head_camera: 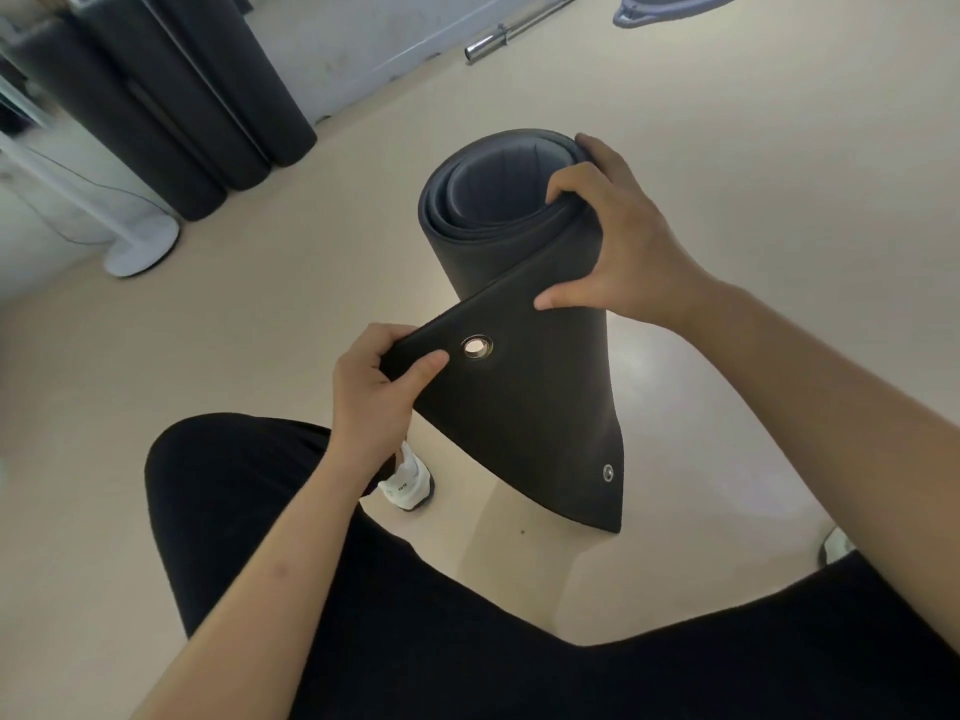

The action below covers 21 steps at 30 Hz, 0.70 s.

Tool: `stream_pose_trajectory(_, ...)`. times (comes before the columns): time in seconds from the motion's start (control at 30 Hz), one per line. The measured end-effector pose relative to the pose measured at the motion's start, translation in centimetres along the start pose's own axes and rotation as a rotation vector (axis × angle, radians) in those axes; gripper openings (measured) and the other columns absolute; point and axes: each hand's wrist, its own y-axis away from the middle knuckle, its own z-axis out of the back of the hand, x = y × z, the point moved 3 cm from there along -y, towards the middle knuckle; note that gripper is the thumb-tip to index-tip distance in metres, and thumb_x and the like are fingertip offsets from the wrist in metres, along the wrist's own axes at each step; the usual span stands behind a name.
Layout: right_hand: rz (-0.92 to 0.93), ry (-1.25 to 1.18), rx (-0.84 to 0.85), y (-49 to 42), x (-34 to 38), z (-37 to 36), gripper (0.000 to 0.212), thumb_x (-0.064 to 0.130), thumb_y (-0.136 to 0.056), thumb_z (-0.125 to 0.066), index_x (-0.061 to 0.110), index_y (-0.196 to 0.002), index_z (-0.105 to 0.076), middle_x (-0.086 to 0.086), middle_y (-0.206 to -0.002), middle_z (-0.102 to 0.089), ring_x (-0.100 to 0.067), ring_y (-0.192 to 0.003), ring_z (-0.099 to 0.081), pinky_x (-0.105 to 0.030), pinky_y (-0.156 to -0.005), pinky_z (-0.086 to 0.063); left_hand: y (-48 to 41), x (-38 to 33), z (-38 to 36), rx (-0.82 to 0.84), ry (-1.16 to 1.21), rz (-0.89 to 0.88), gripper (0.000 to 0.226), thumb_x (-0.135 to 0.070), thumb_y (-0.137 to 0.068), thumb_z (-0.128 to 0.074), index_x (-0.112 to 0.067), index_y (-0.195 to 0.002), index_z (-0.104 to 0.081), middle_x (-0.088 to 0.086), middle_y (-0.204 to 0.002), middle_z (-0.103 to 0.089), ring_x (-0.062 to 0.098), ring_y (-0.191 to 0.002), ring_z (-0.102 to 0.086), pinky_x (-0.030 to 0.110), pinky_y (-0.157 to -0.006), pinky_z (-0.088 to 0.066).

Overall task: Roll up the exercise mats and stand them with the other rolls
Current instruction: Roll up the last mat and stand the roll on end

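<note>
Far left, against the wall (353,39), dark rolled foam mats (171,111) stand upright. Nearer, the left hand (371,389) pinches the loose corner of the dark grey exercise mat (519,407) beside its metal eyelet (476,347); the roll stands on the floor (260,330) mid-scene. At right, the right hand (618,241) grips the rim. Pulling the flap taut should tighten the coil.

Our left hand (371,394) pinched the loose corner of the mat (524,407), thumb on top, fingers curled beneath. Our right hand (621,241) gripped its rolled upper rim, fingers hooked over the edge, thumb pressed against the outer face. Both forearms were bare, reaching forward.
</note>
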Motion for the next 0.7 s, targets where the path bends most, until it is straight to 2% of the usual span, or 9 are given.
stream_pose_trajectory(0.17, -0.014, -0.059, -0.086, 0.3, -0.5, 0.9, 0.066, 0.058, -0.063, -0.086, 0.029, -0.113, -0.054, -0.003, -0.157, -0.030, -0.020, -0.142, -0.037, -0.044, -0.113, -0.045, -3.4, -2.9, 0.5, -0.062, -0.043, -0.279, 0.026, -0.010, -0.084, -0.083, -0.028, -0.095, -0.068, 0.001, -0.093, -0.066, 0.006, -0.086, -0.060, 0.018, -0.076, -0.048)
stream_pose_trajectory(0.27, -0.054, -0.090, -0.138, 0.7, -0.8, 1.4, 0.059, 0.057, -0.066, -0.087, 0.025, -0.107, -0.059, -0.002, -0.153, -0.035, -0.017, -0.141, -0.039, -0.043, -0.111, -0.046, -6.3, -3.3, 0.0, -0.111, -0.078, -0.346, 0.028, -0.017, -0.082, -0.084, -0.021, -0.105, -0.069, 0.004, -0.108, -0.056, 0.006, -0.099, -0.055, 0.021, -0.086, -0.048)
stream_pose_trajectory(0.33, -0.076, -0.103, -0.155, 0.9, -0.9, 1.5, 0.055, 0.055, -0.067, -0.088, 0.025, -0.105, -0.060, -0.001, -0.153, -0.036, -0.015, -0.142, -0.038, -0.043, -0.111, -0.046, -6.8, -2.8, -1.5, -0.171, -0.068, -0.211, 0.057, -0.028, -0.081, -0.087, -0.020, -0.129, -0.058, 0.004, -0.128, -0.046, 0.015, -0.117, -0.050, 0.027, -0.098, -0.049)
stream_pose_trajectory(0.4, -0.085, -0.110, -0.163, 0.9, -0.9, 1.6, 0.054, 0.053, -0.068, -0.088, 0.025, -0.104, -0.059, 0.000, -0.153, -0.036, -0.015, -0.143, -0.038, -0.042, -0.112, -0.046, -5.7, -2.0, -3.1, -0.219, 0.071, 0.060, 0.081, -0.038, -0.083, -0.086, -0.024, -0.147, -0.038, 0.002, -0.142, -0.040, 0.015, -0.122, -0.049, 0.027, -0.102, -0.049)
stream_pose_trajectory(0.43, -0.087, -0.111, -0.162, 0.9, -0.8, 1.5, 0.054, 0.053, -0.068, -0.087, 0.026, -0.105, -0.059, 0.000, -0.153, -0.036, -0.015, -0.143, -0.038, -0.042, -0.112, -0.046, -4.9, -1.4, -3.9, -0.210, 0.158, 0.160, 0.083, -0.042, -0.086, -0.083, -0.025, -0.151, -0.036, 0.000, -0.144, -0.044, 0.014, -0.123, -0.052, 0.031, -0.105, -0.051)
stream_pose_trajectory(0.5, -0.094, -0.104, -0.143, 0.9, -0.4, 1.3, 0.054, 0.052, -0.069, -0.088, 0.027, -0.106, -0.058, 0.000, -0.154, -0.035, -0.015, -0.144, -0.036, -0.042, -0.113, -0.045, -3.8, -0.6, -5.2, -0.177, 0.274, 0.228, 0.070, -0.046, -0.092, -0.075, -0.029, -0.151, -0.043, -0.007, -0.140, -0.055, 0.013, -0.124, -0.058, 0.042, -0.109, -0.052)
stream_pose_trajectory(0.57, -0.107, -0.086, -0.122, 1.0, 0.0, 0.9, 0.055, 0.050, -0.070, -0.089, 0.027, -0.108, -0.057, 0.001, -0.156, -0.032, -0.013, -0.145, -0.035, -0.041, -0.114, -0.044, -3.3, -0.4, -5.8, -0.176, 0.327, 0.263, 0.059, -0.044, -0.098, -0.066, -0.037, -0.153, -0.046, -0.020, -0.128, -0.059, 0.003, -0.118, -0.059, 0.038, -0.113, -0.048)
stream_pose_trajectory(0.63, -0.112, -0.055, -0.119, 1.1, 0.4, 0.7, 0.055, 0.049, -0.071, -0.090, 0.027, -0.109, -0.056, 0.001, -0.157, -0.031, -0.014, -0.144, -0.035, -0.041, -0.114, -0.044, -3.1, -0.8, -6.2, -0.151, 0.382, 0.323, 0.061, -0.037, -0.106, -0.057, -0.039, -0.161, -0.031, -0.028, -0.119, -0.052, -0.005, -0.111, -0.053, 0.030, -0.112, -0.041)
stream_pose_trajectory(0.7, -0.111, -0.042, -0.128, 1.3, 0.7, 0.8, 0.055, 0.047, -0.072, -0.090, 0.026, -0.109, -0.056, 0.000, -0.157, -0.031, -0.015, -0.144, -0.036, -0.041, -0.114, -0.044, -2.8, -1.7, -6.5, -0.103, 0.466, 0.385, 0.061, -0.036, -0.109, -0.051, -0.042, -0.163, -0.023, -0.021, -0.125, -0.050, 0.004, -0.117, -0.051, 0.035, -0.116, -0.039)
